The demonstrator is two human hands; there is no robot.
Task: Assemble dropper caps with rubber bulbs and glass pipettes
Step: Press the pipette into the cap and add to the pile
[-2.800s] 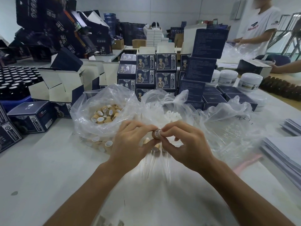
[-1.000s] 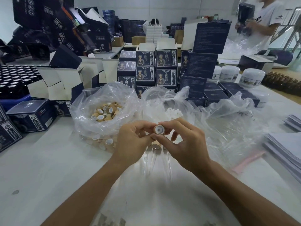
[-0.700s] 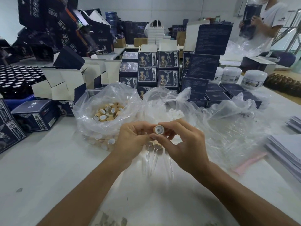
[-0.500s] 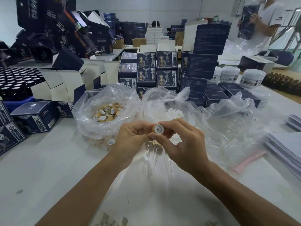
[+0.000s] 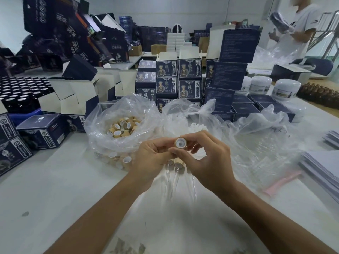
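Near the middle of the view, both hands meet over the white table (image 5: 45, 195) and pinch one dropper cap (image 5: 180, 143) between them. The left hand (image 5: 150, 160) has its fingers curled inward, thumb and fingertips closing on the cap from its 9 o'clock side. The right hand (image 5: 209, 160) pinches it from 3 o'clock, thumb below and forefinger arched over the top, the other fingers loosely bent behind. The cap is a tan, wood-coloured ring with a white lining, its open end turned toward the camera. Just under the hands, at 6 o'clock from the cap, several finished droppers (image 5: 176, 173) lie on the table, tan caps at the far end and clear glass pipettes pointing toward the person. At 10 o'clock from the hands a clear plastic bag (image 5: 102, 132) sits open with loose tan caps (image 5: 122, 127) heaped inside. At 12 o'clock a second clear bag (image 5: 207, 114) holds white rubber bulbs (image 5: 197, 126). A third, crumpled clear bag (image 5: 266, 140) lies at 3 o'clock. Dark blue boxes (image 5: 183, 77) stand stacked beyond the bags, and white jars (image 5: 286, 88) stand at 2 o'clock.
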